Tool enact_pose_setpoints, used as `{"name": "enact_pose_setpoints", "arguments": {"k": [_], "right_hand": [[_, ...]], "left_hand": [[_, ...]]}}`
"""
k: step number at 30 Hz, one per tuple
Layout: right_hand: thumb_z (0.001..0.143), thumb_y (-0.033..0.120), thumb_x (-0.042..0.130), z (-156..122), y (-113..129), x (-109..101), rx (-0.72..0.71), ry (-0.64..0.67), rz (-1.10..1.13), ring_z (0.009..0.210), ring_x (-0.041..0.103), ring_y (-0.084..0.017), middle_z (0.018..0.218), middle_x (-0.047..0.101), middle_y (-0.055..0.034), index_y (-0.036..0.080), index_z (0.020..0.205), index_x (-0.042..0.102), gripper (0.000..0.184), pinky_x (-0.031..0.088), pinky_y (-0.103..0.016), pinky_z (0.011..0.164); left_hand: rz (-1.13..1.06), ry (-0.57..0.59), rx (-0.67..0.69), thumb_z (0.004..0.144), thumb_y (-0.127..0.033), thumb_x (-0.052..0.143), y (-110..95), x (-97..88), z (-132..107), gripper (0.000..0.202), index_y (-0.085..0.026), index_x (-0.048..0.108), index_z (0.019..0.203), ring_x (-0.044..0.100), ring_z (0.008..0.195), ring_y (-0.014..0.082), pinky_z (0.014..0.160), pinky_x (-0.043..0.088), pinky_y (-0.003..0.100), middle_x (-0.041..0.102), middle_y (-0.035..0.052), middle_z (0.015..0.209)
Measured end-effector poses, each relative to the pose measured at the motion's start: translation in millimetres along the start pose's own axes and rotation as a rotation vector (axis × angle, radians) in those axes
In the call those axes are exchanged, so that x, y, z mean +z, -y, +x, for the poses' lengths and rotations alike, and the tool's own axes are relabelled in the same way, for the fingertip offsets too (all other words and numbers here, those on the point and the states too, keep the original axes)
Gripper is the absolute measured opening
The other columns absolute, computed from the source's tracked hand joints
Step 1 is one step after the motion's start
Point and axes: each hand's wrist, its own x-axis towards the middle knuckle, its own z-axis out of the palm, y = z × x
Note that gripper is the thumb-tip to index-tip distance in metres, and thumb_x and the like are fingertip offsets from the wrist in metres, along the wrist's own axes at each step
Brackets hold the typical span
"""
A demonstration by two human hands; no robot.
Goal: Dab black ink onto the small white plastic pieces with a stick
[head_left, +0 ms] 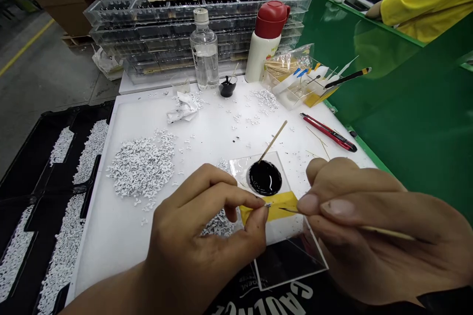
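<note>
My left hand (207, 231) pinches a tiny white part (268, 204) with dark marks between thumb and forefinger. In my right hand (377, 211) is a thin toothpick (290, 210), its dark tip pointing at the part with a small gap between. Beneath both hands lies a clear plastic plate (318, 251) crossed by yellow tape (277, 212). On its far part sits a round pool of glossy black paint (265, 179), with a wooden stick (273, 140) leaning in it. A heap of small parts (219, 224) is partly hidden behind my left hand.
A large pile of white parts (142, 165) covers the table's left. Behind stand a glass bottle (205, 59), a black cup (227, 88), a white flask (258, 54) and stacked trays (111, 39). A red utility knife (328, 133) lies right, by a green partition (406, 123).
</note>
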Motion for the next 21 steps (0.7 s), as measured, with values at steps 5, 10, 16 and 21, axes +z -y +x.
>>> {"name": "enact_pose_setpoints", "arguments": {"k": [5,10,16,21], "right_hand": [[0.093,0.025,0.085,-3,11,1,0.131,0.054,-0.119,0.077,0.065,-0.008,0.102,0.075,0.0054,0.029,0.115,0.073,0.026,0.061,-0.027,0.069],[0.097,0.028,0.080,-7,12,5,0.174,-0.005,-0.114,0.074,0.063,-0.009,0.101,0.074,0.0049,0.032,0.117,0.073,0.022,0.060,-0.028,0.069],[0.095,0.029,0.083,-6,11,2,0.167,0.038,-0.149,0.081,0.064,-0.008,0.103,0.074,0.0057,0.032,0.117,0.074,0.024,0.061,-0.027,0.075],[0.094,0.030,0.083,-5,10,5,0.156,-0.017,-0.149,0.075,0.065,-0.009,0.098,0.075,0.0037,0.031,0.113,0.076,0.021,0.060,-0.026,0.066]], "left_hand": [[0.013,0.014,-0.002,0.089,-0.004,0.071,1,-0.8,0,0.011,-0.015,0.074,0.088,0.063,0.070,0.0045,0.061,0.057,0.016,0.065,-0.0021,0.081],[0.024,0.025,-0.010,0.090,-0.007,0.072,1,-1.7,-1,0.010,-0.017,0.072,0.088,0.062,0.068,0.0054,0.060,0.057,0.017,0.066,-0.0025,0.079],[0.033,0.023,-0.003,0.090,-0.007,0.071,1,-2.9,1,0.010,-0.017,0.072,0.087,0.063,0.068,0.0052,0.060,0.057,0.015,0.067,-0.0023,0.079],[0.037,0.029,0.009,0.090,-0.008,0.070,2,-1.1,1,0.011,-0.017,0.072,0.085,0.062,0.067,0.0044,0.060,0.056,0.014,0.065,-0.0031,0.077]]}}
